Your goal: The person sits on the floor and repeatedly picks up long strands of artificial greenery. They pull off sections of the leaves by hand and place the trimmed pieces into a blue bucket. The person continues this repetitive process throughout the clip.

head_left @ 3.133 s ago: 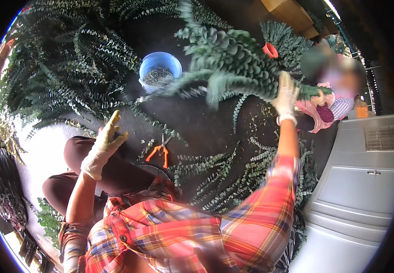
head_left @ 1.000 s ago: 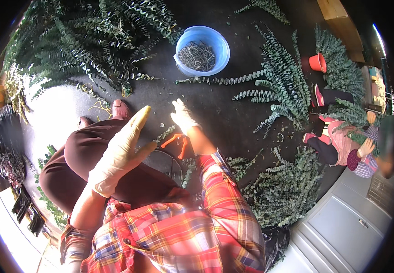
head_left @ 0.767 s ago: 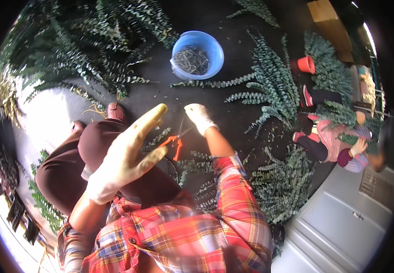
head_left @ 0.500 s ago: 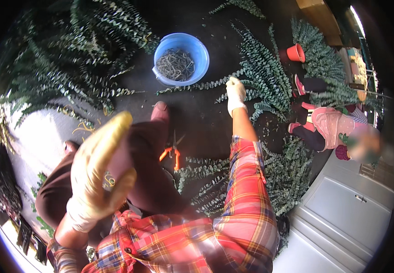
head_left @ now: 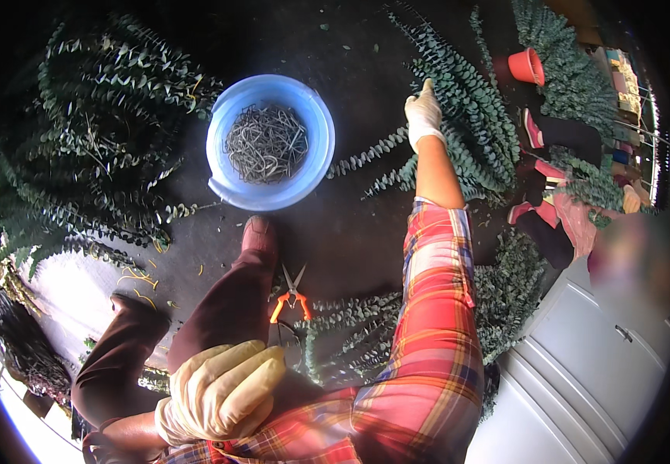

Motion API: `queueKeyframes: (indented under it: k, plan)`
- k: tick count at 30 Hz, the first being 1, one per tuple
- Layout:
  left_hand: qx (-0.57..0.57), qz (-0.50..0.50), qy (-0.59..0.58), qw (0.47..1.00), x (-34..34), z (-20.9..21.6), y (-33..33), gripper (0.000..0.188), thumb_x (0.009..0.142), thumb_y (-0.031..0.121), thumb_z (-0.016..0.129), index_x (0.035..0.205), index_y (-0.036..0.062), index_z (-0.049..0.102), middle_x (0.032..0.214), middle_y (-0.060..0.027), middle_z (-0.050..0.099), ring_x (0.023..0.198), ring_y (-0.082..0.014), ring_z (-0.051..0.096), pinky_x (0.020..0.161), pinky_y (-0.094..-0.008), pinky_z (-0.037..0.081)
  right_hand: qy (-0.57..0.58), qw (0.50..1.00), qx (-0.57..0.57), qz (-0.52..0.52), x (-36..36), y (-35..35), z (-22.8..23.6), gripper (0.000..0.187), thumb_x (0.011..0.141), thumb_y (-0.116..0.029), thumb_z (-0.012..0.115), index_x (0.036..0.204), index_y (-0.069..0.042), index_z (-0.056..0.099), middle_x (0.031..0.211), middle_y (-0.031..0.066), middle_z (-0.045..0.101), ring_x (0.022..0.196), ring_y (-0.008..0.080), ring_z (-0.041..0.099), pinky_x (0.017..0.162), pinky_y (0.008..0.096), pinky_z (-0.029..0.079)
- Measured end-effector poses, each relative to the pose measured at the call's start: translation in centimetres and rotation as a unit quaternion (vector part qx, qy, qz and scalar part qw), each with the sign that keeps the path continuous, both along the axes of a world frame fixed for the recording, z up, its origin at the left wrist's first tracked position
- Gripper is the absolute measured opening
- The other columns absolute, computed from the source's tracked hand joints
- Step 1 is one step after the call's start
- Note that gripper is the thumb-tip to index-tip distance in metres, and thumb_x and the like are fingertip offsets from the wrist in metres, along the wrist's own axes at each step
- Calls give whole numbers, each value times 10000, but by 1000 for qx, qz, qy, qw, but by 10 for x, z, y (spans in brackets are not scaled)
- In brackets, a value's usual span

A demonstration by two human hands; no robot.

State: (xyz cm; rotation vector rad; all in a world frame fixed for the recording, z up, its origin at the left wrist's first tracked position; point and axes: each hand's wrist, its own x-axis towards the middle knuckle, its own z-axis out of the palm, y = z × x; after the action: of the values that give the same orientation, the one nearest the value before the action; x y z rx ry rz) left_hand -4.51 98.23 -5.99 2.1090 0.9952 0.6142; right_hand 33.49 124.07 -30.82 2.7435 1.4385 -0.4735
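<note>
Head: hands (head_left: 223,390) half-curled, one (head_left: 425,117) near foliage (head_left: 474,116)

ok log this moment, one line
left pale-gloved hand: curled | right pale-gloved hand: near green leafy branches | orange-handled shears: blades apart

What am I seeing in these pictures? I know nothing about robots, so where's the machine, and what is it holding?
There's no machine: these are a person's own gloved hands. Every picture comes from a wide-angle camera worn on the head, looking down, so straight edges bend. On the dark floor are a blue bucket of thin, grey, wiry pieces, orange-handled clippers and leafy branches. The right hand reaches over a leafy bundle, one finger extended; I can't tell whether it touches. The left hand is curled near the body, and nothing shows in its grip. Another person is at the far right.
</note>
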Motion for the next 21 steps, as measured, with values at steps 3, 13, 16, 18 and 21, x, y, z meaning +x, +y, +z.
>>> queueKeyframes:
  k: [3, 13, 16, 18, 21]
  plan:
    - [-15, 9, 22, 1000, 6, 0, 19, 424, 633, 53, 557, 1053, 3, 530, 992, -119, 626, 848, -256, 606, 722, -344, 480, -32, 999, -23, 7, 36, 33, -33, 716, 833, -240, 497, 1418, -197, 86, 1178, 159, 551, 1088, 280, 534, 953, 368, 398]
    - [-42, 45, 75, 995, 33, -7, 54, 365, 645, 39, 536, 1010, 12, 537, 944, -101, 641, 791, -227, 613, 655, -320, 479, 68, 996, -21, -59, 39, 105, -64, 857, 751, -237, 593, 1418, -147, 61, 1328, 191, 403, 1146, 318, 489, 971, 392, 390]
    - [-60, 32, 73, 995, 37, -8, 62, 391, 622, 40, 539, 1012, 10, 535, 955, -100, 638, 800, -229, 611, 660, -324, 478, 108, 991, -17, -76, 59, 109, -79, 869, 750, -278, 614, 1418, -141, 74, 1339, 195, 387, 1142, 327, 489, 979, 387, 384]
    - [-64, 24, 75, 995, 41, -8, 65, 407, 609, 36, 537, 1015, 10, 533, 957, -99, 637, 803, -230, 609, 664, -327, 477, 164, 981, 62, -82, 72, 103, -90, 679, 769, -285, 623, 1347, -90, 326, 1287, 168, 462, 1152, 280, 486, 978, 350, 371]
    - [-57, 20, 84, 995, 45, -5, 64, 427, 591, 24, 528, 1018, 11, 530, 951, -94, 638, 800, -231, 609, 673, -329, 475, 301, 924, 171, -164, 72, 90, -84, 457, 807, -186, 612, 1216, -15, 498, 1182, 127, 555, 1086, 188, 523, 959, 295, 363]
